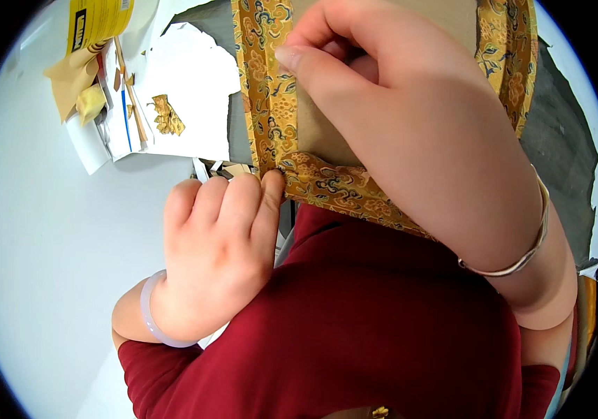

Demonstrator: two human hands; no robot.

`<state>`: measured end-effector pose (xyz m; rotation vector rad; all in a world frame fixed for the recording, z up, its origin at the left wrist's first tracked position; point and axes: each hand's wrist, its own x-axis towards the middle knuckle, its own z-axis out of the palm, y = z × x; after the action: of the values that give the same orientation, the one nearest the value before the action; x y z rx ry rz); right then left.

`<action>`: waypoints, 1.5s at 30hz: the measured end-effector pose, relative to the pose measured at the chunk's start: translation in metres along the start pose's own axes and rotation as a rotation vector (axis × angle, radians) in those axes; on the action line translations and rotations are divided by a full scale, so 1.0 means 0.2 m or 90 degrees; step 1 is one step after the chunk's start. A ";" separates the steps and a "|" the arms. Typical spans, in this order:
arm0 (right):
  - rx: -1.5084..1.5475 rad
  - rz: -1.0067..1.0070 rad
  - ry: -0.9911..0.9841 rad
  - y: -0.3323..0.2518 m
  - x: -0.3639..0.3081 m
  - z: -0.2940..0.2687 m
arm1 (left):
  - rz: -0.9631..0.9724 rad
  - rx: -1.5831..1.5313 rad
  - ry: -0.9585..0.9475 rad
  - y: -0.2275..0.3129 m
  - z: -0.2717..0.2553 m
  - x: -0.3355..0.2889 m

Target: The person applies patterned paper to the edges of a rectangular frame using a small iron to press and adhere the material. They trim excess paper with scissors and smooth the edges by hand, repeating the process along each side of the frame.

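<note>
- The left hand (pixel 222 241) is curled up and closed on the near left corner of a brown panel (pixel 320 136); its thumb is hard to see.
- The right hand (pixel 389 56) has its thumb and first finger close together at the panel's left side, farther out than the left hand. I cannot tell if they pinch the cloth or just touch it.
- The panel sits under the right hand, and just past the left fingertips.
- Gold flowery brocade (pixel 344 185) already lies along the left, right and near sides, so those look mostly done.
- The corner by the left hand seems to be the part being worked on. The near strip has a wavy inside edge there, so it may need smoothing. The middle is bare brown.
- The right forearm (pixel 466 174) gets in the way, hiding the near right corner. The far side is out of view, so I cannot tell what is left there.
- Right of the right forearm is a dark grey sheet (pixel 564 133).
- Just beyond the left hand are small scraps (pixel 232 170).
- Farther out on the white bench (pixel 54 230) are white paper (pixel 197 70) with a crumpled gold scrap (pixel 166 115), a yellow lump (pixel 91 105) and a tub with a yellow label (pixel 100 24).
</note>
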<state>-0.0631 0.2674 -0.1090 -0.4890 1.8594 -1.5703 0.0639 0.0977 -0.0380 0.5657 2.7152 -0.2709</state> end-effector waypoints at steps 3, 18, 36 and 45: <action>0.004 -0.003 -0.002 0.00 0.00 -0.01 | -0.005 -0.042 0.028 -0.04 0.00 0.00; -0.006 -0.002 -0.003 0.01 0.00 0.00 | -0.032 -0.119 0.103 -0.03 0.10 -0.01; -0.022 -0.028 0.018 0.03 -0.02 0.00 | 0.154 -0.530 0.200 0.18 0.12 0.24; -0.023 -0.044 0.028 0.05 -0.02 0.00 | 0.095 -0.482 0.166 0.23 0.07 0.23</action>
<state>-0.0583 0.2725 -0.1176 -0.5454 1.9255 -1.6068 0.0483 0.1517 -0.0737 0.5840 2.6976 0.8870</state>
